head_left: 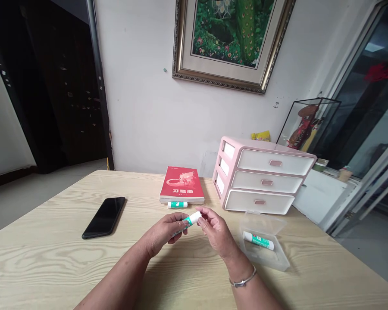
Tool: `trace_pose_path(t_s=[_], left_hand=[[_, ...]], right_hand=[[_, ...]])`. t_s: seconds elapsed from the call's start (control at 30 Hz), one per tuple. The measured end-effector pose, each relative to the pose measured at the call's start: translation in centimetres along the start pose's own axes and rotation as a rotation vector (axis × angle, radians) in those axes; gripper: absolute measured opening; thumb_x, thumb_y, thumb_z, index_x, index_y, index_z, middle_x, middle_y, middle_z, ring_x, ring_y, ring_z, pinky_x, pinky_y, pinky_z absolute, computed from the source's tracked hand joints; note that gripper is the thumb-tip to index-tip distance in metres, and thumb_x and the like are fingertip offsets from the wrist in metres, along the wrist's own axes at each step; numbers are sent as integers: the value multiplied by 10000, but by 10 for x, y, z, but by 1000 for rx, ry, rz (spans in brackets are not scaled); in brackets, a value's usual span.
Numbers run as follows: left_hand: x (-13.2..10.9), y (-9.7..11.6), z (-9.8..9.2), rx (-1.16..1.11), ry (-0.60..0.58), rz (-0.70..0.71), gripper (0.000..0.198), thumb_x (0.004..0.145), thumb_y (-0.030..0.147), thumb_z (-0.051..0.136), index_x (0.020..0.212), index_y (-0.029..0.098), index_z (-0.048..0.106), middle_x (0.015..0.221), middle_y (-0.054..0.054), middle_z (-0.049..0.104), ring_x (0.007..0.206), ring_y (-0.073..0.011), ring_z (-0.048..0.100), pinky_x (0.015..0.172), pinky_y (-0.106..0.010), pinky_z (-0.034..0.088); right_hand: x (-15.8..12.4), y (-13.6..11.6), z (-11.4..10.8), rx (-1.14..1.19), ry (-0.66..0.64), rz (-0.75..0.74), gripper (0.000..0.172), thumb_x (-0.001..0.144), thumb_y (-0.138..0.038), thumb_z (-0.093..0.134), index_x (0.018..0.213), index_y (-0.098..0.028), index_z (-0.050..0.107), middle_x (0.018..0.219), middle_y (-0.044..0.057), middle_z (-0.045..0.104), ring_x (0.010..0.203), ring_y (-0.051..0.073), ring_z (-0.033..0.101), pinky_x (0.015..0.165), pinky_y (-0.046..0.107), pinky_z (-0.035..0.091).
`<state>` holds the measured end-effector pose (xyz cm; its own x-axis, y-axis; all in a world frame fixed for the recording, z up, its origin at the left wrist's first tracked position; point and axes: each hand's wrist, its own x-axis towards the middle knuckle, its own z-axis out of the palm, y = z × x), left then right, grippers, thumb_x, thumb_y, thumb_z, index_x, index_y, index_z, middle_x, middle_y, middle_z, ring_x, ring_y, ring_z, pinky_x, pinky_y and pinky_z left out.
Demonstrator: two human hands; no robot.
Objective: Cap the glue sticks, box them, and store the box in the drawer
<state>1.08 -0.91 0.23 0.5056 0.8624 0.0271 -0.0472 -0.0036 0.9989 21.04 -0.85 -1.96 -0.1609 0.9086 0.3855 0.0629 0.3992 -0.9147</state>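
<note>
left hand: bare | right hand: bare | right wrist: thin silver bracelet

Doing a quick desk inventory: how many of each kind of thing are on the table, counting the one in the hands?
Glue sticks: 3
Red book: 1
Black smartphone: 1
Pink three-drawer unit: 1
Clear plastic box: 1
Total: 7
</note>
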Motion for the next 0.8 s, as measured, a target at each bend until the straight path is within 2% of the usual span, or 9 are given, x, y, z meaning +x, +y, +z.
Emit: trace_pose_path(t_s=[0.2,0.4,0.57,0.8], left_hand=[[-1,1,0,36,-29,10,317,815,467,624,902,162,623,781,-4,554,563,-79,404,495,-218,281],[-1,1,-1,183,-51,6,387,840,532,594,977,171,624,814,5,559,575,-78,393,524,-215,298],[0,-2,0,478,7,140,291,879,431,552,990,177,639,904,-22,638,768,-150,529,683,-251,402],[4,-13,11,855,175,236,201,872,229,540,1051,209,629,1005,-49,671,902,-211,614,769,-284,438]], right_hand=[[0,8,1,-70,3,-46,392,883,-452,610,1191,-212,633,921,48,656,760,153,574,612,247,464],[2,10,4,-73,27,29,370,851,-514,624,1006,-178,637,751,13,636,590,125,543,512,243,468],[3,7,6,-77,63,125,402,805,-548,656,901,-159,619,622,-15,599,505,110,529,464,241,472],[4,4,12,67,146,353,541,641,-644,734,817,-153,593,524,-39,574,414,93,491,351,210,413]])
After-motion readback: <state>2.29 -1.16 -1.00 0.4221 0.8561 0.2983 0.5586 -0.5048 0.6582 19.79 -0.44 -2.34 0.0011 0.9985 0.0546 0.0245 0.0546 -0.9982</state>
